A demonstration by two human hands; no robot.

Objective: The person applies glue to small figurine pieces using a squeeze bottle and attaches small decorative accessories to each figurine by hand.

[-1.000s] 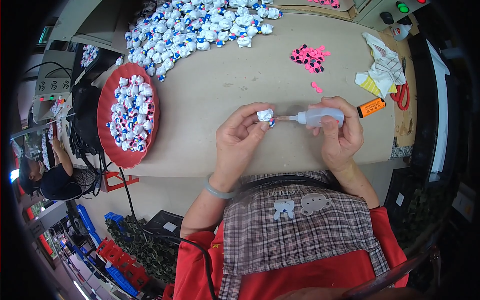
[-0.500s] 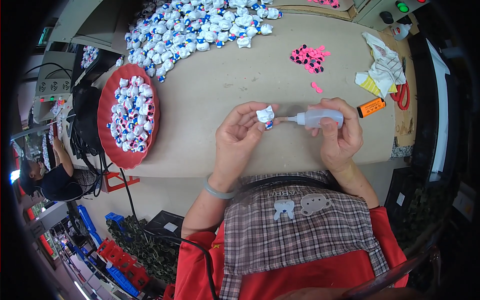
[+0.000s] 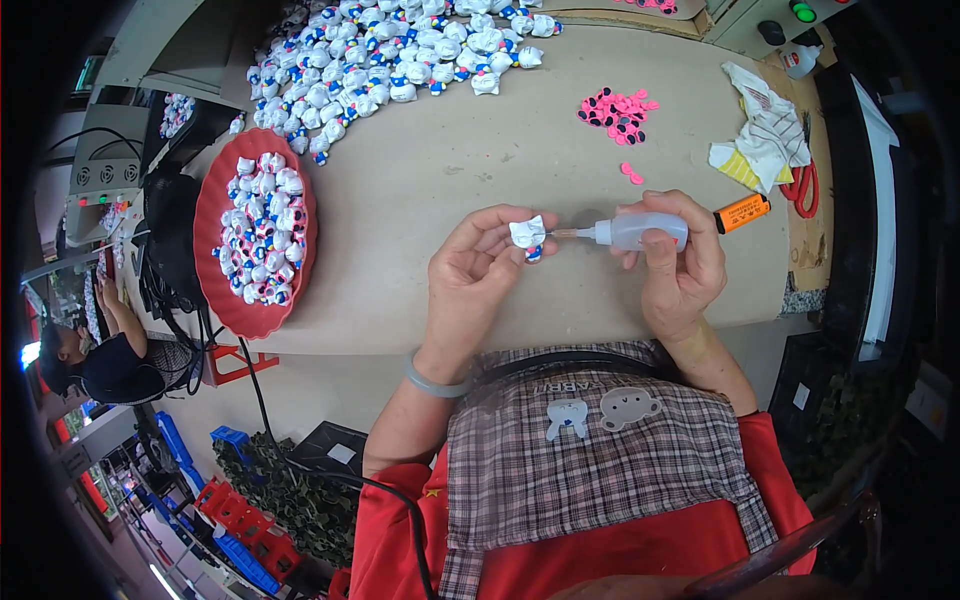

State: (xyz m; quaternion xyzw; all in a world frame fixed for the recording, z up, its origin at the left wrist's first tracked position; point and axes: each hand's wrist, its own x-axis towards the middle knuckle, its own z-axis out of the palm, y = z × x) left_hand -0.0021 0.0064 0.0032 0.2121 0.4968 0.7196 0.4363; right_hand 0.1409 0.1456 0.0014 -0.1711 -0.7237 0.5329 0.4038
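Between the thumb and fingers of my left hand [image 3: 482, 262] is a small white cat-shaped figurine [image 3: 527, 233] with blue and red on its lower part. My right hand [image 3: 682, 268] is wrapped round a translucent squeeze bottle [image 3: 645, 232], tipped sideways. Its thin nozzle points left, and the tip meets or nearly meets the figurine; I cannot tell if they touch. Beyond my right hand lies a loose pile of small pink and black pieces [image 3: 618, 115], with a couple of pink pieces [image 3: 631, 174] nearer to me.
A red scalloped tray [image 3: 210, 235] of figurines stands at the left. Many more figurines [image 3: 400, 60] are heaped at the back. At the right lie an orange box-like item [image 3: 743, 214], a cloth [image 3: 765, 130] and red-handled scissors [image 3: 803, 190]. A person [image 3: 120, 350] works far left.
The figurine has turned slightly in my left fingers and shifted a little left. My right hand holds the bottle almost as before. The person at the far left has moved their arms.
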